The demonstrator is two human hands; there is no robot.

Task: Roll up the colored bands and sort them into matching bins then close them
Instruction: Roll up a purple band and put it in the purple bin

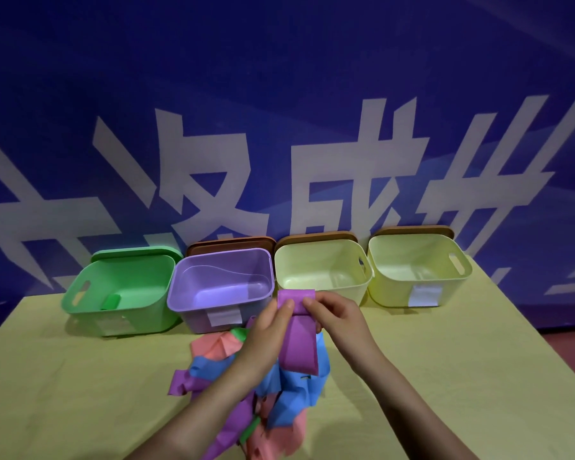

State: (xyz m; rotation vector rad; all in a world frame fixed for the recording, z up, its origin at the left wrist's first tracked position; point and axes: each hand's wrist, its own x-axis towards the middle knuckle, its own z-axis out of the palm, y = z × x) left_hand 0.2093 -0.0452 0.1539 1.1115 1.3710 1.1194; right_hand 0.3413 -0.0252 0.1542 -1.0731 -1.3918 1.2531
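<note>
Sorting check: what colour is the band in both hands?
Purple band, clearest in the head view.

Both hands are up over the yellow table [80, 376], left hand [270, 327] and right hand [337, 315] pinching the top of a purple band [298, 343] that's partly rolled, its tail hanging down. Under them sits a messy pile of bands [213, 363], pink, blue, purple and green. Four open bins line the back: green bin [120, 293] with a green roll [111, 302] inside, purple bin [219, 290], then two pale yellow bins [326, 270], all against a blue banner [279, 94].
</note>
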